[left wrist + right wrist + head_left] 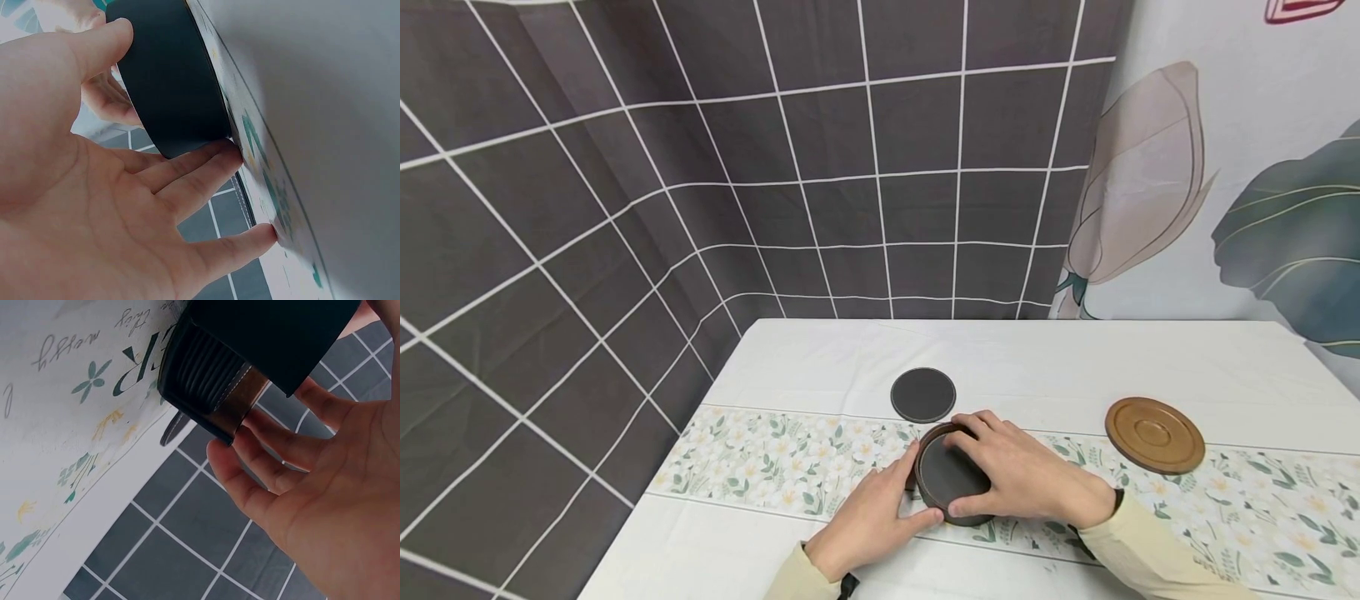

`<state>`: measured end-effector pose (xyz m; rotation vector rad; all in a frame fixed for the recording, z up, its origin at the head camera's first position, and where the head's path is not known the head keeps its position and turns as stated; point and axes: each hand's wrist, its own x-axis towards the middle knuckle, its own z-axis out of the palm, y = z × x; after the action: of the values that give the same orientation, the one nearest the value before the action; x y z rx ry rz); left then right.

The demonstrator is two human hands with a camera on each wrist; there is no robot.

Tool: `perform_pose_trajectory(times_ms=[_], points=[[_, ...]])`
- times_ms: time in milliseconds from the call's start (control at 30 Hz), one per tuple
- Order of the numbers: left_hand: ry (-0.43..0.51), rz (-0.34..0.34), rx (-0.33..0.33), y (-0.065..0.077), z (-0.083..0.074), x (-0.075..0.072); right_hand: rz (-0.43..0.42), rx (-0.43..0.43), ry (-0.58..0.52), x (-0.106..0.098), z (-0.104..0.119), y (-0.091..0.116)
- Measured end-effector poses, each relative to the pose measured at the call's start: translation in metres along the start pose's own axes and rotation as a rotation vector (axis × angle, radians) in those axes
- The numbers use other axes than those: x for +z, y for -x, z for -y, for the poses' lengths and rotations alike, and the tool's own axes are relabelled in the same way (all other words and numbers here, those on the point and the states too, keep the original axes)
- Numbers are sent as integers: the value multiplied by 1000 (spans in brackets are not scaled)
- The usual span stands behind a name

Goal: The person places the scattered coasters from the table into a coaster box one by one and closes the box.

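Note:
A round black holder with a brown inner wall (934, 433) sits on the cloth between both hands. On its left side, my left hand (880, 517) grips the wall, thumb at the front and fingers along the far side. My right hand (1015, 475) spans the right side, its fingers at the far rim and over the top. Inside lies a round black coaster (951, 475). Through a gap in the wall, the right wrist view shows a stack of black coasters (209, 369). The left wrist view shows the smooth black outer wall (172, 75). Part of the rim is hidden under the right hand.
Beyond the holder, a single black coaster (923, 395) lies flat. A brown round lid-like disc (1154, 435) with a raised ring lies to the right. White cloth with a flowered band (760, 458) covers the table; a dark gridded curtain (917, 208) hangs behind.

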<state>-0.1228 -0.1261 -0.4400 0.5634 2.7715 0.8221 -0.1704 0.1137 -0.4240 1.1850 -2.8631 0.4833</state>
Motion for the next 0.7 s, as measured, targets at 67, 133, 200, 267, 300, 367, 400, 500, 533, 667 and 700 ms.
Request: perform_pose_trajectory(times_ms=[67,133,200,267,300,367,400,500,533,667,700], points=[[-1,-3,4,0,0,0,6,6,3,0,0,0],[-3,-4,5,0,0,0,6,5,6,0,1,-1],[-3,-4,5,0,0,0,5,3,9,0,1,-1],[-4,-4,4,0,0,-1,3,1,11,-1,1,-1],[-4,-4,4,0,0,-1,1,0,11,-1,1,-1],[0,-2,3,0,0,-1,2,-1,11,-1,1,-1],[0,-1,3,0,0,-1,2,-2,11,-1,1,-1],[4,7,2,0,0,-1,8,-1,12,-1,0,-1],[3,11,1,0,1,-1,7,0,14,-1,0,-1],[2,14,-2,0,1,0,-10,2,11,-3,-1,-3],[3,12,-3,0,1,0,-17,0,8,-3,-2,-4]])
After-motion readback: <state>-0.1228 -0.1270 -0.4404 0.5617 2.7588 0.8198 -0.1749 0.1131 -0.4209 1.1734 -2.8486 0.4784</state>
